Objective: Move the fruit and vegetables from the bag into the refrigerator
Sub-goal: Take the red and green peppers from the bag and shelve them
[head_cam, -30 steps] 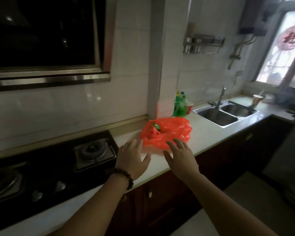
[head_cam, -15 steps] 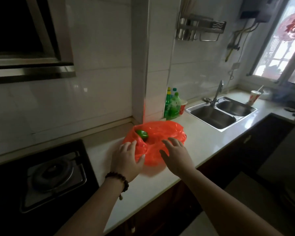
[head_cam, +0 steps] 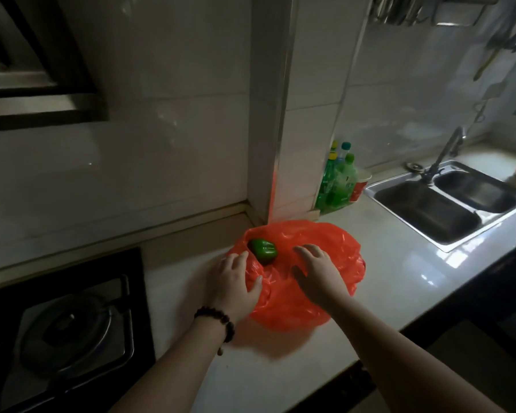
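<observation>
Table (head_cam: 399, 263) pale, slick, front edge near. Bag (head_cam: 295, 296) on table, mouth gaping, thin film; may slide or tear. Left hand (head_cam: 231, 286) pinches rim; right hand (head_cam: 319, 272) spread flat on film. Pepper (head_cam: 262, 250) at mouth; may roll out.

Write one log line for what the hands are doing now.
left hand grips bag edge | right hand on bag | pepper inside

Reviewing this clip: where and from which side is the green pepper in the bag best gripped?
Probably across the green pepper's broad body, from above through the red bag's open mouth: it lies exposed there, and the right hand is nearest.
</observation>
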A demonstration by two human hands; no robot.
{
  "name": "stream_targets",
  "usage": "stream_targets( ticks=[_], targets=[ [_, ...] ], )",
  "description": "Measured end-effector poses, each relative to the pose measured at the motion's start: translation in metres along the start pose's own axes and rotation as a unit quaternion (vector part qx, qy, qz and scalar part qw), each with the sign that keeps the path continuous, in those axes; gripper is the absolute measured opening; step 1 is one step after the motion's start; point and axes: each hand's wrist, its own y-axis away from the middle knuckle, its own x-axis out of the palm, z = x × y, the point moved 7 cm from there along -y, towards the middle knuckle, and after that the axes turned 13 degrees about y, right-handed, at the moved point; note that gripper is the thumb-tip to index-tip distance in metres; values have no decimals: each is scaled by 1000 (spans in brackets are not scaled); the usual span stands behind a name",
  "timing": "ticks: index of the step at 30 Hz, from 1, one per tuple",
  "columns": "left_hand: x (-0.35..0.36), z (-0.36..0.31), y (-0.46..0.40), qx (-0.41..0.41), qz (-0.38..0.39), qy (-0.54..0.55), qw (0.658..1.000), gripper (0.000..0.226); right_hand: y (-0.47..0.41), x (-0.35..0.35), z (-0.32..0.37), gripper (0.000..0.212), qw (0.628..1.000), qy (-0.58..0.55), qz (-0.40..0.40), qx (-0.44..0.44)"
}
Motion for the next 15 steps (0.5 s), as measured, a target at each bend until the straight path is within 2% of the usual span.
stream_targets(
  ticks=[6, 10, 12, 15],
  targets=[
    [32, 2, -17, -25, -31, 20, 999, 58, -60, 29, -5, 50, 998, -10, 34, -56],
    [52, -9, -36, -23, -74, 14, 997, 47, -106, 52, -2, 53, 990, -16, 72, -118],
    [68, -11, -50, -28, -68, 5, 997, 49, -127, 65, 1, 54, 983, -18, 96, -156],
    [89, 3, -68, -96, -46, -25, 994, 52, -150, 83, 6, 55, 968, -18, 129, -214]
  ],
)
